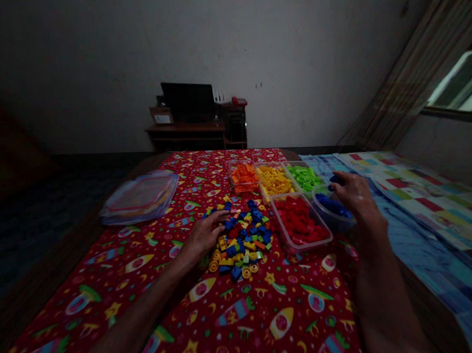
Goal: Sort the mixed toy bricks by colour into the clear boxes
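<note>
A mixed pile of toy building bricks [245,237] in blue, yellow, red, green and orange lies on the red patterned cloth [228,315]. My left hand [204,233] rests at the pile's left edge, its fingers apart over the bricks and nothing visibly held. Above a round clear tub of blue bricks [332,205], my right hand [355,193] pinches a dark blue brick [335,180]. Left of that tub sits a clear box of red bricks [300,220]. Behind stand boxes of orange bricks [244,177], yellow bricks [275,180] and light green bricks [304,177].
Stacked clear plastic lids [141,198] lie on the cloth at the left. Blue plaid and patchwork fabric [419,229] spreads out on the right. By the far wall, a desk [187,128] holds a dark monitor [189,102]. A curtain [409,70] hangs beside the window.
</note>
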Demonstrator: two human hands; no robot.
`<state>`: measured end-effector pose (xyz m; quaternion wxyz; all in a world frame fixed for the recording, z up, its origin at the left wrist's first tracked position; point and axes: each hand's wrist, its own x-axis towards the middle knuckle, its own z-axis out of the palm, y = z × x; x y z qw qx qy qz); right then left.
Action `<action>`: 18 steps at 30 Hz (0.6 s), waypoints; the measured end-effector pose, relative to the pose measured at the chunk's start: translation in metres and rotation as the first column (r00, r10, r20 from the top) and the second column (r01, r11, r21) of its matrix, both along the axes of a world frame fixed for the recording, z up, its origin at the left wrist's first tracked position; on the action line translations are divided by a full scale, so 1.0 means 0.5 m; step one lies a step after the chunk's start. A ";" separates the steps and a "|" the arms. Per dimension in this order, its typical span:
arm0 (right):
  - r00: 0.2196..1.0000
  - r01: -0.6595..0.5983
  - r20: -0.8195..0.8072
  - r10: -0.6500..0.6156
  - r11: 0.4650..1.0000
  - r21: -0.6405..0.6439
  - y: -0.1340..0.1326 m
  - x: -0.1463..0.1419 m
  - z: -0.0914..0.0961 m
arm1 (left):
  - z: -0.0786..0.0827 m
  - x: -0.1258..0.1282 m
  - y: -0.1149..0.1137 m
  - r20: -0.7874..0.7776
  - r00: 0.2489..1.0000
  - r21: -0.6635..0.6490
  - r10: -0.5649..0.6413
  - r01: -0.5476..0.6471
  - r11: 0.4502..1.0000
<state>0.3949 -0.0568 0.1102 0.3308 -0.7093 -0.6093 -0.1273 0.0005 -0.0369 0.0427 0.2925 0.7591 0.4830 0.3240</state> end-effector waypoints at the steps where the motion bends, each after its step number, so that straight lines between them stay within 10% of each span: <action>1: 0.998 0.052 0.028 -0.051 0.999 -0.009 -0.005 0.023 -0.011 | 0.000 0.000 0.000 -0.005 1.000 0.007 0.005 -0.005 1.000; 6: 0.986 0.153 0.084 -0.145 0.983 -0.098 -0.014 0.066 -0.040 | -0.001 0.001 0.001 -0.039 0.999 0.019 0.006 -0.006 1.000; 18: 0.991 0.068 -0.088 -0.099 0.951 -0.302 -0.013 0.019 0.036 | -0.010 -0.006 0.008 -0.109 0.994 0.089 -0.004 0.014 0.996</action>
